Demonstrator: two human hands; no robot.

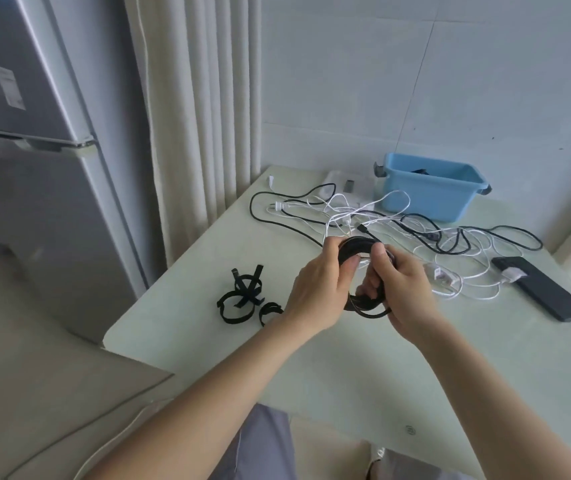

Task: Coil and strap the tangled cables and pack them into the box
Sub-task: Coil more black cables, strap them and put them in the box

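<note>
- Hands meet over the middle of the bench (346,375): the left hand (318,285) and the right hand (407,289) both hold the black coil (369,311), lifted a little above the surface.
- Grip of the left hand: fingers curled over the upper left part of the loops. I judge this keeps the turns together so they cannot spring open.
- Grip of the right hand: narrow, with the thumb on the top of the loops and the fingers closed round the right side. It probably presses the last turn flat.
- The straps (242,294) lie just left of the left hand, near enough to take one while the other hand keeps the coil. One of them seems the next thing needed.
- The tangled cables (429,234), white and black, lie spread behind the hands, between them and the box (426,202), so much work remains.
- The box stands open at the far side, well apart from the hands. Something dark lies inside, but too little of it shows to tell what.
- A phone (551,292) lies at the right with a white plug on it.
- Risk, in my judgement: loosening either grip before strapping lets the loops fall apart.
</note>
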